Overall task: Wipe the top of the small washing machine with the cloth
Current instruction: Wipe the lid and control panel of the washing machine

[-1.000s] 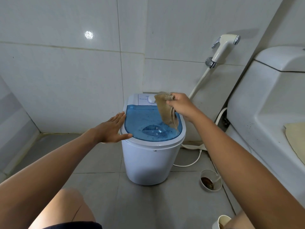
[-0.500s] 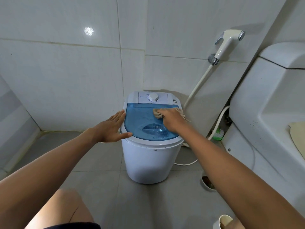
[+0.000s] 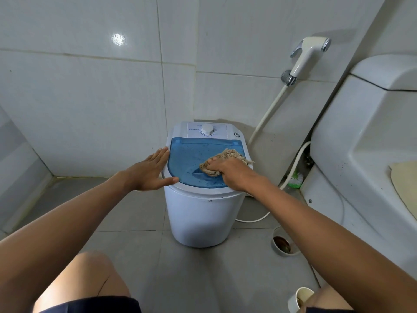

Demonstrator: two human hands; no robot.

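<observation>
A small white washing machine [image 3: 203,215] stands on the grey tile floor in the corner, with a clear blue lid [image 3: 187,159] and a white dial panel at its back. A tan knitted cloth [image 3: 228,154] lies on the right half of the lid. My right hand [image 3: 232,172] presses flat on the cloth, fingers pointing left, covering its near part. My left hand [image 3: 151,172] rests flat against the machine's left rim, fingers apart, thumb on the front edge of the lid.
A white toilet [image 3: 361,154] fills the right side. A bidet sprayer [image 3: 309,55] hangs on the wall with its hose running down behind the machine. A small bowl [image 3: 284,242] and a cup [image 3: 300,299] sit on the floor at right. My knees show at the bottom.
My right hand brought the hanging cloth down onto the lid, then slid it toward the front and middle. The left hand has stayed on the left rim.
</observation>
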